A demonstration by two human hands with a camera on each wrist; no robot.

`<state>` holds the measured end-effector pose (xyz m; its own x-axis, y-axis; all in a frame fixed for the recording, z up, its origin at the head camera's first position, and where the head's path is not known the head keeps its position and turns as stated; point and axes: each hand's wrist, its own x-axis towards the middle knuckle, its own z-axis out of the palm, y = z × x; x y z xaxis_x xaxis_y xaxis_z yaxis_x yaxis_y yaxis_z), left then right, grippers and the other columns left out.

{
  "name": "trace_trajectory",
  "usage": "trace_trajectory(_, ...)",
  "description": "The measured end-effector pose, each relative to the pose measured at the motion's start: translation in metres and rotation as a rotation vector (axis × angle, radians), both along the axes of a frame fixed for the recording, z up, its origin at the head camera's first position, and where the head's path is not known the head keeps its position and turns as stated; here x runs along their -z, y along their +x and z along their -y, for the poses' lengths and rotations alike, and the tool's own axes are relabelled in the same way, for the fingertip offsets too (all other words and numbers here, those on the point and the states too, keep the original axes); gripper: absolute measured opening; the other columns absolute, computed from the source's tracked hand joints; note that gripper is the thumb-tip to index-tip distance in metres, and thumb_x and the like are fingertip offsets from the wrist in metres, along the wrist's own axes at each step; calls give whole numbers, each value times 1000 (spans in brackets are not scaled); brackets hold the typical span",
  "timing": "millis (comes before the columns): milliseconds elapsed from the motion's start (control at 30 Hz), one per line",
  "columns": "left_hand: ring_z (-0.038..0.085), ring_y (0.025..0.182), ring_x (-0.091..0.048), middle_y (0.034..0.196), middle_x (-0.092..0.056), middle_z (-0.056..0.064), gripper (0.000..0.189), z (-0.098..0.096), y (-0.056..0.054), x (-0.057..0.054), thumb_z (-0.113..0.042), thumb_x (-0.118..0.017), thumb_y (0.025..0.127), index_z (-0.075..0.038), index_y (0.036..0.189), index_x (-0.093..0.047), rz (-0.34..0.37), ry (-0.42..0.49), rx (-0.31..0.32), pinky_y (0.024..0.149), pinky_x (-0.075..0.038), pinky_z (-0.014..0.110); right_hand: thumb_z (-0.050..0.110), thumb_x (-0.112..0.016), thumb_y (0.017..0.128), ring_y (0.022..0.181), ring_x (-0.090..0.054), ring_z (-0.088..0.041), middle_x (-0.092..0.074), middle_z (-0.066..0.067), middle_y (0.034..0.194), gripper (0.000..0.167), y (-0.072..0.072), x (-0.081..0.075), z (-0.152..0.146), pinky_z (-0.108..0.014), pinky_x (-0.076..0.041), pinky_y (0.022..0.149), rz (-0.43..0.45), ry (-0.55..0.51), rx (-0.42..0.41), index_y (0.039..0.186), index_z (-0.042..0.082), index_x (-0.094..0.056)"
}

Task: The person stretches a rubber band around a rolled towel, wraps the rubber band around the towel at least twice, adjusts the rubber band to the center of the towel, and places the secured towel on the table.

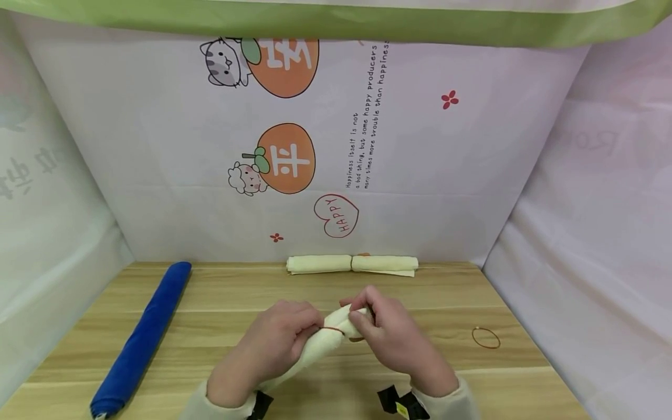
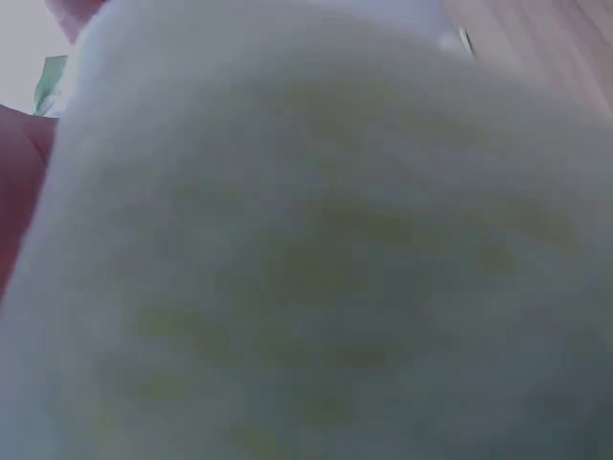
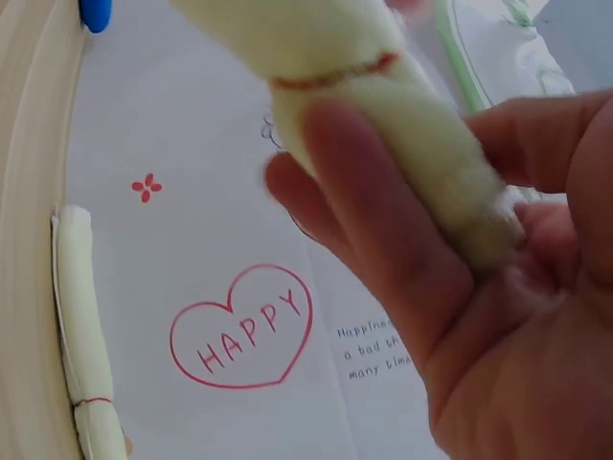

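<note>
Both hands hold a rolled cream towel (image 1: 316, 352) slantwise above the table. A thin red elastic band (image 1: 332, 329) circles the roll between the two hands. My left hand (image 1: 275, 338) grips the roll just below the band. Around the upper end, the fingers and thumb of my right hand (image 1: 394, 332) are curled. From the right wrist, the same roll (image 3: 431, 134) shows its band (image 3: 335, 75) close to the fingertips, with the end against the palm. Blurred pale towel cloth (image 2: 306, 240) fills most of the left wrist view, hiding most of the left hand.
A second cream towel roll (image 1: 320, 264), banded at its middle, lies along the table's back edge. At the left lies a long blue rolled towel (image 1: 144, 335). A loose reddish elastic band (image 1: 486, 338) lies at the right. Printed white cloth walls (image 1: 420, 175) enclose the wooden table (image 1: 441, 303).
</note>
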<state>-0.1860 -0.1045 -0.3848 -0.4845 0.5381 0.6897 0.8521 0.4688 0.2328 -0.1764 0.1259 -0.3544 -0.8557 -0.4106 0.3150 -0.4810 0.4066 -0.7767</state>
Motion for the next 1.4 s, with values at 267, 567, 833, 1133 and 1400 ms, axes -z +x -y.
trace_trajectory(267, 9, 81, -60, 98, -64, -6, 12, -13, 7, -3, -8, -75, 87, -14, 98, -74, -107, 36, -6, 68, -47, 28, 12, -60, 100, 69, -67, -16, -71, -2, 105, 6, 1, 0, 6, -32, -55, 58, 73, -45, 92, 95, 8, -61)
trace_trajectory(567, 10, 78, -57, 97, -60, -3, 10, -16, 13, -9, -7, -79, 82, -13, 86, -73, -178, -24, 2, 66, -44, 27, 6, -66, 95, 82, -67, -31, -70, -15, 102, 11, 3, -4, 8, -41, -58, 65, 288, -333, 86, 91, -3, -61)
trace_trajectory(833, 14, 84, -54, 106, -56, -1, 14, -9, 11, -8, -5, -70, 87, -16, 89, -63, -95, -78, 82, 73, -47, 28, 12, -69, 94, 73, -63, -26, -67, -11, 90, 8, 2, -9, 2, -38, -57, 62, 257, -245, 182, 93, 4, -66)
trace_trajectory(1133, 8, 69, -51, 84, -60, -11, 18, -3, 4, -3, 1, -67, 90, -16, 91, -60, 158, 19, -100, 62, -46, 28, 13, -78, 87, 107, -60, -20, -60, -1, 132, 33, -8, 3, -12, -32, -55, 76, -147, 30, -152, 119, 18, -70)
trace_trajectory(1400, 4, 77, -56, 91, -65, -14, 15, -2, 1, -2, -5, -69, 91, -19, 94, -67, 123, 110, -25, 68, -50, 28, 19, -82, 83, 77, -62, -13, -69, 6, 101, 17, -8, 2, -14, -28, -52, 62, -138, -33, 7, 98, 18, -77)
